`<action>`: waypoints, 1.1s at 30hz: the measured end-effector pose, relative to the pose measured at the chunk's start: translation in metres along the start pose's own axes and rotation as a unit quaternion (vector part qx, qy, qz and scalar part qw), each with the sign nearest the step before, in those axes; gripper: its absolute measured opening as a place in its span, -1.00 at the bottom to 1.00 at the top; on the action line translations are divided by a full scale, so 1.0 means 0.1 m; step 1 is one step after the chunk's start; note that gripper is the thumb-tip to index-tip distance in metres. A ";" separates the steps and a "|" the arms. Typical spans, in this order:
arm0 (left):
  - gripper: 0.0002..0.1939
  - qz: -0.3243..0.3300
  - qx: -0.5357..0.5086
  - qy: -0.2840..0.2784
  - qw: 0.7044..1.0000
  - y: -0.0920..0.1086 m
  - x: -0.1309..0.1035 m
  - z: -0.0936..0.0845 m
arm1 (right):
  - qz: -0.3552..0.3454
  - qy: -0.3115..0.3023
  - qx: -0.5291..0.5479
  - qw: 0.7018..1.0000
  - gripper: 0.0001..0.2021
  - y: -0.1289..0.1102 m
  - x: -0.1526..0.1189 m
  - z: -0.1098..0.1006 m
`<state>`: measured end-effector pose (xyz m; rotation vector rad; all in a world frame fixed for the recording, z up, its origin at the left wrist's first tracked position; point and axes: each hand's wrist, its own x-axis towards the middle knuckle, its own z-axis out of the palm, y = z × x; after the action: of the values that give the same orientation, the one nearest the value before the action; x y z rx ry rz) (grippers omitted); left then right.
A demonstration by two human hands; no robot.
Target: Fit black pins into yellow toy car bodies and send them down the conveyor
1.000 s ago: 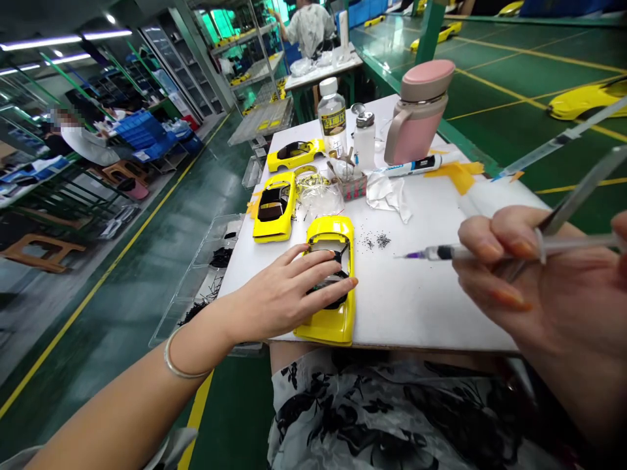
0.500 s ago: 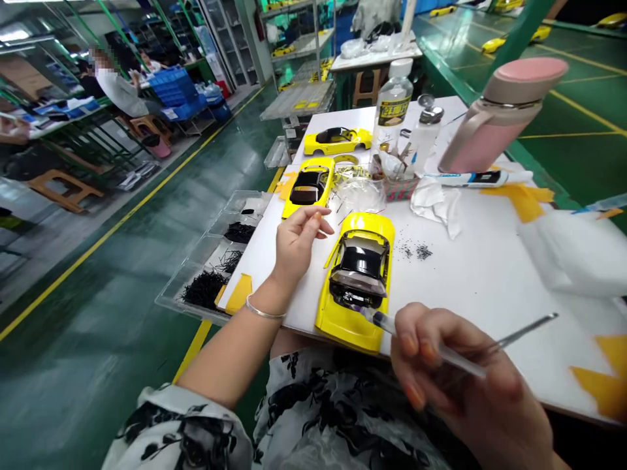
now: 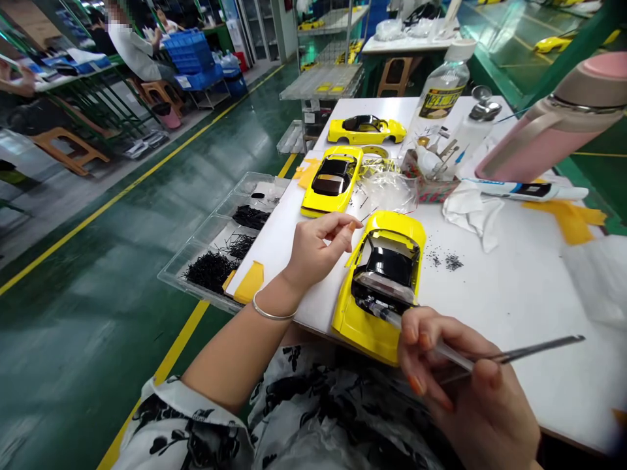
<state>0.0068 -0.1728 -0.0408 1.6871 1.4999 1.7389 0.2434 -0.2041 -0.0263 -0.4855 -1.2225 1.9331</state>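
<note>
My right hand (image 3: 465, 372) is closed around a slim clear syringe-like tube (image 3: 389, 314). Its tip reaches into the black rear-window area of a yellow model car body (image 3: 369, 336). From the same hand a pair of metal tweezers (image 3: 543, 347) sticks out to the right. My left hand (image 3: 321, 251), with a bracelet at the wrist, hovers just left of that car, thumb and fingertips pressed together; whatever is between them, if anything, is too small to make out. The nearest car has a glossy black roof and lies with its rear toward me.
Two more yellow car bodies (image 3: 333, 179) (image 3: 367, 129) stand farther back. Black parts fill a clear tray (image 3: 171, 274) at the left edge. Small black bits (image 3: 453, 262) lie right of the car. Behind are a clear bottle (image 3: 441, 91), a pink flask (image 3: 533, 143) and a white tube (image 3: 553, 190).
The view has shifted, so the table and cars appear farther right. The tube tip remains at the rear of the car, and my left hand stays pinched beside it.
</note>
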 end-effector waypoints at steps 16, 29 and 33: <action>-0.83 0.019 0.010 -0.003 1.000 0.00 0.00 -0.02 | -0.010 -0.004 -0.024 1.000 -0.63 0.03 0.01 -0.02; -0.83 0.014 0.010 0.000 1.000 0.00 0.01 -0.03 | -0.001 -0.003 -0.026 1.000 -0.63 0.02 0.00 -0.03; -0.82 0.005 0.012 -0.001 1.000 -0.01 0.01 -0.03 | 0.005 0.026 -0.030 0.999 -0.61 -0.05 -0.02 -0.07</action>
<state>0.0035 -0.1733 -0.0400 1.7104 1.5201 1.7317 0.2511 -0.2008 -0.0254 -0.5701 -1.2491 1.8842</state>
